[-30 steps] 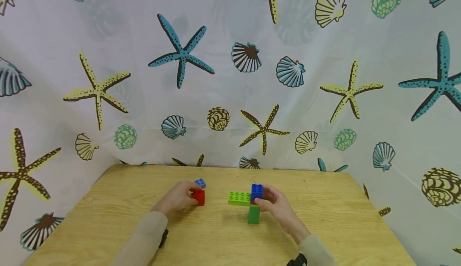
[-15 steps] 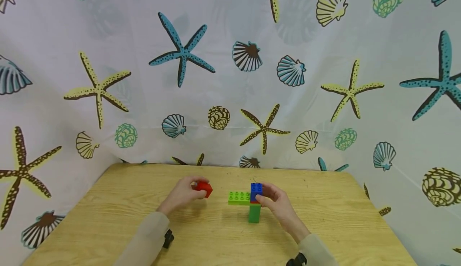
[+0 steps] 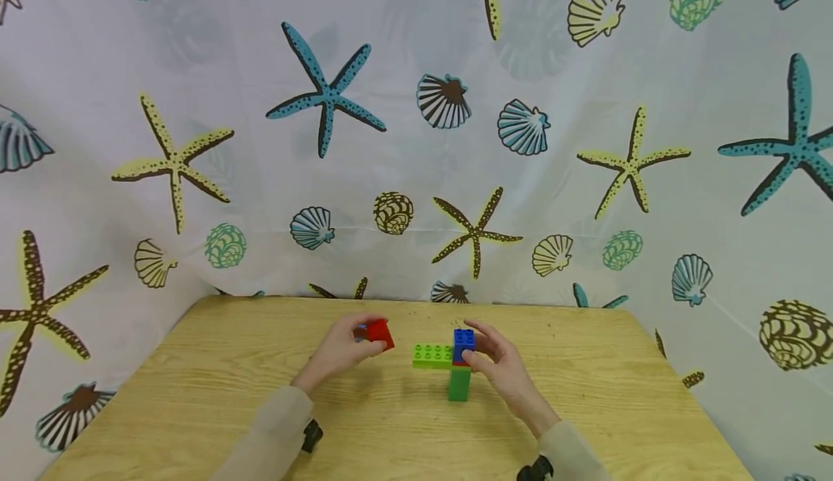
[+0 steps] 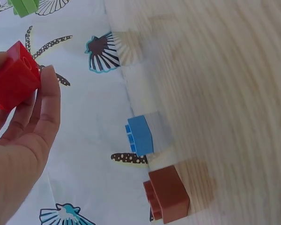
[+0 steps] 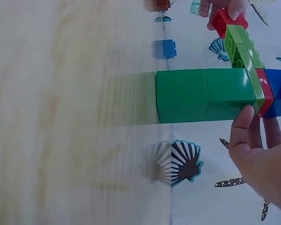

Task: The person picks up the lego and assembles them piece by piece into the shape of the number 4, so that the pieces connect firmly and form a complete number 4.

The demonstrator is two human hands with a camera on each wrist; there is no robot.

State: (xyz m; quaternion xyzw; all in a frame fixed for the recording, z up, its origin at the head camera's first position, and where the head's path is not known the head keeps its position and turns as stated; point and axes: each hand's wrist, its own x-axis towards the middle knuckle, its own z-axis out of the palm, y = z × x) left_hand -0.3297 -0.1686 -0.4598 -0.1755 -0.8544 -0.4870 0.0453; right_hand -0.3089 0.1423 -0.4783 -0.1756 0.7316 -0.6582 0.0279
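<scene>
My left hand (image 3: 343,345) pinches a red toy brick (image 3: 380,333), tilted and held above the table. The same red brick (image 4: 15,77) shows between thumb and fingers in the left wrist view. On the right, a brick stack stands upright: two green bricks (image 5: 203,95) at the bottom, a long lime-green brick (image 3: 432,356) jutting out to the left, a thin red layer (image 5: 265,93), and a blue brick (image 3: 464,345) on top. My right hand (image 3: 510,383) grips the upper part of this stack, thumb on the blue brick. A gap separates the red brick from the lime-green one.
A smaller blue brick (image 4: 140,135) and a brown-red brick (image 4: 169,193) lie on the wooden table (image 3: 560,423). In the head view my left hand mostly covers that blue brick. A patterned cloth (image 3: 403,163) hangs behind and beside the table.
The left hand has lifted the red brick from beside the smaller blue one and moved it right and up, tilting it. The right hand and the stack stay in place.
</scene>
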